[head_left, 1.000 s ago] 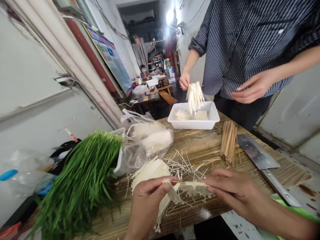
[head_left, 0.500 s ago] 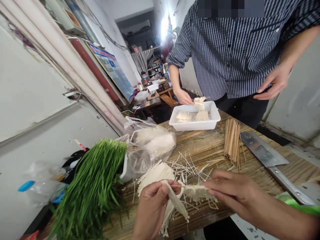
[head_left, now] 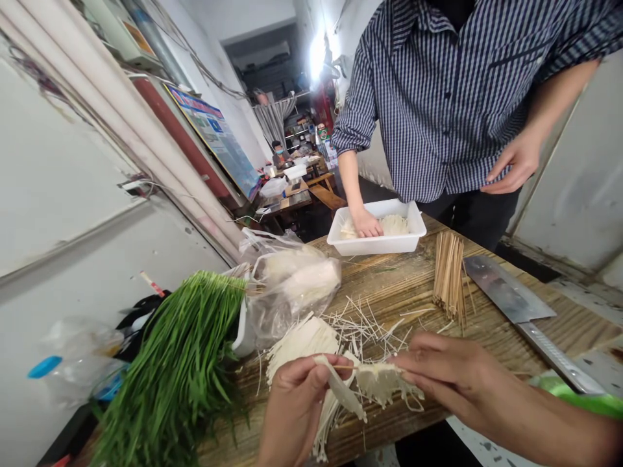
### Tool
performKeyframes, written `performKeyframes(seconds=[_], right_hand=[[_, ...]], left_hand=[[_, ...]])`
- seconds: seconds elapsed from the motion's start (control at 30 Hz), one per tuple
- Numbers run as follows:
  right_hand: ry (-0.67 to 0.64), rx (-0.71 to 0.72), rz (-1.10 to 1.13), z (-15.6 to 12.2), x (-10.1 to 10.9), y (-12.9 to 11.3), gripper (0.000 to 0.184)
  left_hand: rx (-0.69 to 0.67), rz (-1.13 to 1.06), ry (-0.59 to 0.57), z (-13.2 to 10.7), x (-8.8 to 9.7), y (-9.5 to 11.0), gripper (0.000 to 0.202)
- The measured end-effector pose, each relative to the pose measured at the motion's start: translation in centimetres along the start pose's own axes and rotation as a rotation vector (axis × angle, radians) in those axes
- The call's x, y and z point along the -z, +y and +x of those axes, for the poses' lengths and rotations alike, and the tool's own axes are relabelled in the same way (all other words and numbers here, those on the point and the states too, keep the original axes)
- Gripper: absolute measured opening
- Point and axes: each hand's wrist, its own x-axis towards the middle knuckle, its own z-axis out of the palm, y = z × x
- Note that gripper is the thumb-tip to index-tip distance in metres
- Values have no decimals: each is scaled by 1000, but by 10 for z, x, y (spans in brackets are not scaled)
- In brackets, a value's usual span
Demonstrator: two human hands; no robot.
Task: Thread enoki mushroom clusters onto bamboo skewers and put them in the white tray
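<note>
My left hand [head_left: 296, 402] pinches a small bunch of white enoki mushrooms [head_left: 341, 392] near the table's front edge. My right hand [head_left: 445, 376] pinches the other end, where a clump of the mushrooms [head_left: 382, 383] sits on a thin wooden skewer. A loose pile of enoki [head_left: 302, 338] lies just behind my hands. Across the table a person in a striped shirt presses one hand [head_left: 366, 224] into a white tray [head_left: 406, 241] of mushrooms; that person's other hand [head_left: 511, 165] rests at the hip.
A bundle of green chives [head_left: 175, 370] lies at the left. A plastic bag of enoki [head_left: 292, 282] sits behind the pile. Wooden skewers [head_left: 448, 275] and a cleaver [head_left: 516, 311] lie on the right of the wooden table [head_left: 389, 279].
The other person lowered the held mushrooms into the white tray and now presses a hand on them. My hands stayed together on the mushroom bunch, shifting slightly.
</note>
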Motion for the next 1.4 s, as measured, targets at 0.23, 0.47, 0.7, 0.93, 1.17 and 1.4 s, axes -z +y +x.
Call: performKeyframes(seconds=[0.23, 0.47, 0.7, 0.93, 1.17, 1.4], right_hand=[[-38, -10, -20, 0, 3, -1, 25], [-16, -19, -14, 0, 4, 1, 25], [-24, -16, 3, -1, 6, 1, 24], [-14, -41, 15, -3, 6, -2, 21], [-15, -34, 67, -1, -1, -2, 21], [5, -49, 122, 8, -1, 2, 24]], left_hand=[[-86, 72, -8, 1, 0, 0, 16], [-177, 367, 15, 4, 7, 2, 8], [-153, 354, -52, 2, -2, 6, 8], [-166, 432, -111, 1, -9, 13, 8], [-114, 403, -135, 2, -17, 7, 11], [-69, 279, -78, 6, -13, 6, 32]])
